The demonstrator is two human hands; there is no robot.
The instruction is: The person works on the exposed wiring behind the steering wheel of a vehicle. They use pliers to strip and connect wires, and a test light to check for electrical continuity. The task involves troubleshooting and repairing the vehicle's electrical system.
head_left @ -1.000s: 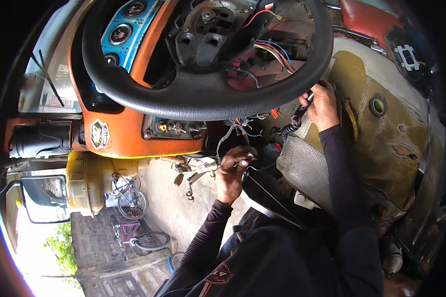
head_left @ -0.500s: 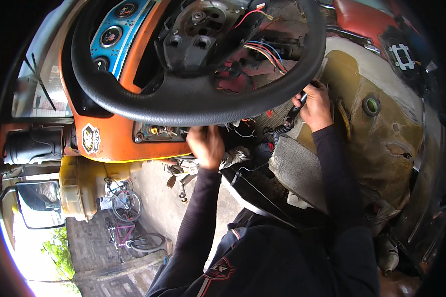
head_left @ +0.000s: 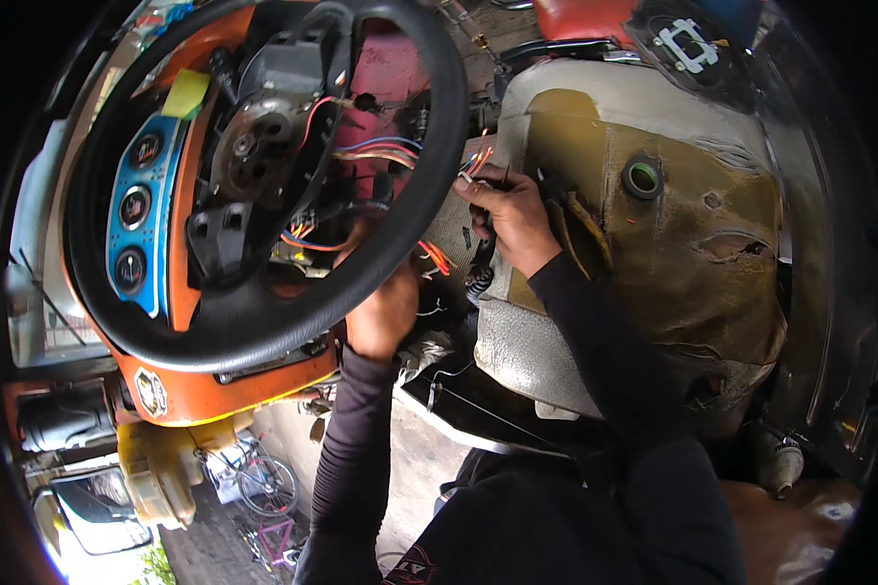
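My left hand reaches under the near rim of the black steering wheel. Its fingertips lie behind the rim, near loose coloured wires, and what they hold is hidden. To the right of the wheel, my right hand is closed, with thumb and fingers pinching the ends of several thin coloured wires. A dark shape shows below its fingers, close to a black coiled cord. Red and orange wire ends stick out between the two hands.
A worn brown-and-grey seat fills the right, with a roll of tape and yellow-handled pliers on it. The orange dashboard with a blue gauge panel stands left. A yellow tank and bicycles show below left.
The view has shifted right. My left hand has gone from the dash's lower panel to behind the wheel rim. My right hand has left the black handle's upright grip and now pinches wires.
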